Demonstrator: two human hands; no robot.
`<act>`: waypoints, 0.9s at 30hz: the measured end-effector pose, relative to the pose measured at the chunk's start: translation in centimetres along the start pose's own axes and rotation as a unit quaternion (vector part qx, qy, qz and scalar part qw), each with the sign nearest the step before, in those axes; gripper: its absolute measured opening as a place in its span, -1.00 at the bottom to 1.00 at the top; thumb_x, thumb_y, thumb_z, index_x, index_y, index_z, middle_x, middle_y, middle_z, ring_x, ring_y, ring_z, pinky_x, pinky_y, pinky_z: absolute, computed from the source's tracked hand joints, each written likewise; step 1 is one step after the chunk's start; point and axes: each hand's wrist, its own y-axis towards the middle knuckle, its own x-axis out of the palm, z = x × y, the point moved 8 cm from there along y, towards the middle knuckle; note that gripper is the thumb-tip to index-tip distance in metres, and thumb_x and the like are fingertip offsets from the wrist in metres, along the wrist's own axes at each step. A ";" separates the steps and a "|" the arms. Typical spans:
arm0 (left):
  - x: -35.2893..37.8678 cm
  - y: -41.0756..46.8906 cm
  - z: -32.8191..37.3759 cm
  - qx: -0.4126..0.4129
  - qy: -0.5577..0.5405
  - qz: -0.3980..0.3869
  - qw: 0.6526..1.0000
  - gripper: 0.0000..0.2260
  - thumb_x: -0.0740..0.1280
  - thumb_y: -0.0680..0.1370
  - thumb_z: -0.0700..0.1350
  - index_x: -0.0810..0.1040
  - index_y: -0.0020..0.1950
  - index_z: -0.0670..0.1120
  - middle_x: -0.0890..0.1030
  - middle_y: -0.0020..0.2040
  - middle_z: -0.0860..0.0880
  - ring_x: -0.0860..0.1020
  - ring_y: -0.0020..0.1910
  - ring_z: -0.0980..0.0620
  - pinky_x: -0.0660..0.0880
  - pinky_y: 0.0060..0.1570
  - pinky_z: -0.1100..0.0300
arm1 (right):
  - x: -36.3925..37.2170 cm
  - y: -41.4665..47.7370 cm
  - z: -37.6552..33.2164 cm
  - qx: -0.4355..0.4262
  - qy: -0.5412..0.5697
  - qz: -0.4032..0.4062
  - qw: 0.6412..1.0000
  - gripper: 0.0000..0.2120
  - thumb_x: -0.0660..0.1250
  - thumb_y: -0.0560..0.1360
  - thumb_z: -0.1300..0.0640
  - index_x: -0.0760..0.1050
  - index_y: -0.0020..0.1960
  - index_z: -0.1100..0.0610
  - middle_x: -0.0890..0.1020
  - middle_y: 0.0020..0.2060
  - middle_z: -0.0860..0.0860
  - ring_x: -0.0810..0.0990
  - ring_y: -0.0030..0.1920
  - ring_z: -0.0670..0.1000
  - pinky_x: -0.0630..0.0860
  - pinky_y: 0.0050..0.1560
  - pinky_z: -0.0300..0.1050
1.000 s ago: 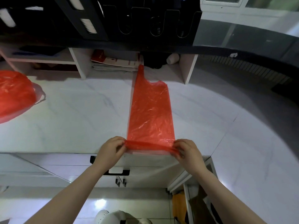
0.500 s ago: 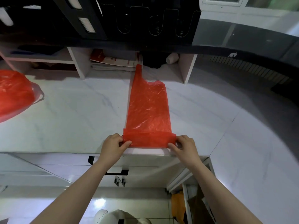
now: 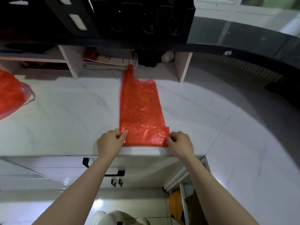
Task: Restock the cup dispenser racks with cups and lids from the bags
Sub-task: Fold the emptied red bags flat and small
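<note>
Flat on the white marbled worktop (image 3: 65,119), lengthwise away from the body: a red bag (image 3: 141,108), thin crinkled plastic. Near end folded back over itself into a band just short of the worktop's front edge. Far end narrowing to one handle strip that reaches the foot of the shelf cubbies.

Gripping the band at both near corners. Left hand (image 3: 110,142) at the left corner, thumb on top of the plastic and pointing inward, the other fingers (image 3: 119,135) curled at the bag's edge, clamped on the fold. Right hand (image 3: 180,143) at the right corner, fingers (image 3: 169,140) bent and pinched together on the fold's outer edge, knuckles up. Bag spanning the whole gap between the two hands, each hand only at its own corner, the middle of the band uncovered. Cannot tell whether fingertips lie under the plastic.

Far left on the worktop, well apart from the hands: a second red bag (image 3: 9,95), bulging, cut off by the frame. In the cubbies behind: a stack of papers (image 3: 107,61) and a white bottle (image 3: 168,56) on its side. Above those: a black dispenser rack (image 3: 146,18) with rounded slots and coil springs showing. Below the worktop's edge: a black drawer handle (image 3: 113,173), partly hidden by the left forearm.
</note>
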 end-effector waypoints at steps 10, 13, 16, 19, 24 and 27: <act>-0.2 -1.4 -2.0 -0.005 -0.284 -0.033 0.958 -0.84 0.34 0.54 -0.10 0.58 -0.24 -0.07 0.55 -0.34 -0.03 0.44 -0.35 0.09 0.40 -0.26 0.19 | 0.2 -0.7 0.7 0.022 0.156 -0.010 0.987 -0.80 0.35 0.49 -0.04 0.62 -0.28 -0.06 0.65 -0.34 -0.20 0.59 -0.28 -0.17 0.48 -0.23 -0.22; 0.0 -1.3 -2.1 -0.005 -0.226 -0.004 0.974 -0.80 0.32 0.56 -0.06 0.53 -0.26 -0.04 0.55 -0.40 -0.01 0.44 -0.41 0.11 0.37 -0.34 0.18 | 0.6 -0.5 0.6 0.036 0.119 -0.003 0.992 -0.79 0.30 0.51 -0.10 0.59 -0.25 -0.07 0.64 -0.34 -0.19 0.59 -0.26 -0.17 0.51 -0.21 -0.18; 0.1 -1.3 -1.4 0.001 -0.140 0.033 0.990 -0.78 0.29 0.57 -0.02 0.48 -0.26 -0.04 0.51 -0.44 0.05 0.44 -0.44 0.11 0.30 -0.42 0.21 | 0.5 -0.3 0.6 0.040 0.078 0.010 0.996 -0.71 0.24 0.54 -0.10 0.54 -0.29 -0.03 0.62 -0.38 -0.14 0.57 -0.30 -0.13 0.47 -0.28 -0.16; 0.2 -1.3 -0.8 -0.001 -0.089 0.055 0.995 -0.72 0.25 0.58 0.02 0.45 -0.27 -0.08 0.49 -0.47 0.00 0.43 -0.47 0.04 0.28 -0.48 0.19 | 0.4 -0.2 0.4 0.043 0.028 0.034 0.998 -0.70 0.19 0.54 -0.09 0.48 -0.31 -0.04 0.57 -0.43 -0.13 0.53 -0.35 -0.11 0.32 -0.39 -0.19; 0.2 -1.2 -0.2 0.007 -0.040 0.070 0.997 -0.69 0.23 0.59 0.05 0.47 -0.24 -0.13 0.48 -0.47 -0.05 0.43 -0.48 -0.03 0.25 -0.49 0.16 | 0.4 -0.3 0.1 0.042 -0.025 0.062 0.997 -0.72 0.12 0.56 -0.11 0.48 -0.23 -0.04 0.55 -0.41 -0.12 0.51 -0.36 -0.09 0.40 -0.33 -0.16; 0.1 -1.6 -0.2 0.015 -0.041 0.079 0.996 -0.74 0.24 0.59 0.00 0.51 -0.15 -0.16 0.52 -0.42 -0.08 0.49 -0.40 -0.10 0.38 -0.42 0.06 | 0.4 -0.2 0.0 0.032 -0.040 0.064 0.997 -0.69 0.09 0.57 -0.13 0.46 -0.23 -0.05 0.54 -0.42 -0.12 0.50 -0.37 -0.10 0.36 -0.37 -0.17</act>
